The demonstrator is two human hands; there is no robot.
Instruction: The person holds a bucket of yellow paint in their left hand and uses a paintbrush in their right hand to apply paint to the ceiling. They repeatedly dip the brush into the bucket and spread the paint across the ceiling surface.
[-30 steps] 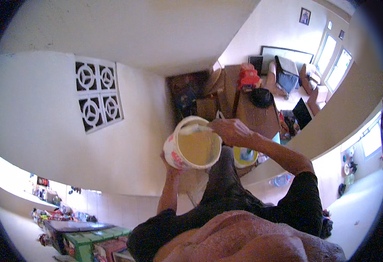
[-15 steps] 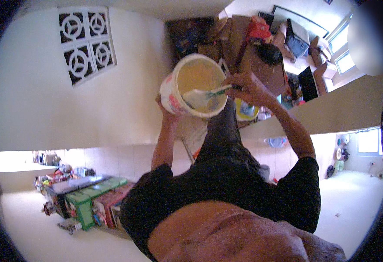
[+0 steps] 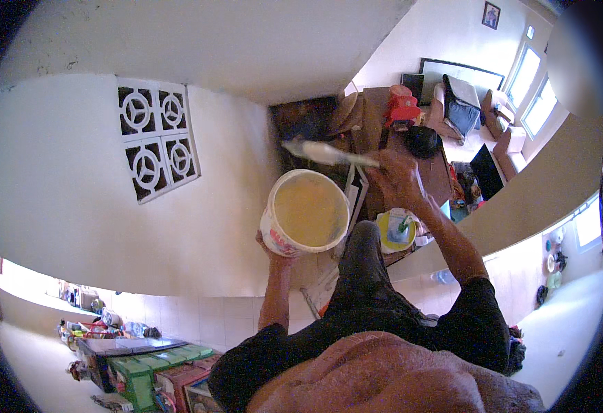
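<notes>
White bucket (image 3: 272,230) with reddish marks on its side is held out in front of the person, its round mouth facing up toward the head, and I can see a pale yellow, paint-like stuff inside, smeared around the inner wall. Left hand (image 3: 275,258) has it from below and the left side, fingers spread and curved against the lower wall; the palm is hidden from where I look. Right hand (image 3: 398,175) is closed around the handle of what looks like a brush (image 3: 322,153), its whitish head pointing left, out of the bucket and beyond the far rim; it is blurred, so I can't tell whether it touches anything. Just right of the person's knee sits a yellow-and-white tub (image 3: 384,242) with something green-handled in it. Past the right hand stretches a brown worktop (image 3: 435,173), carrying a black rounded thing (image 3: 422,142) and, next to that, a red object (image 3: 402,107) I can't make out well. Over on the left rises a plain pale wall (image 3: 233,186), pierced by four white vent blocks (image 3: 158,138) with ring patterns. Farther off on the right I see armchairs (image 3: 510,141), bright windows (image 3: 524,72) and a framed picture (image 3: 491,15); down at lower left, a green crate (image 3: 133,382) stands among boxes and clutter.
</notes>
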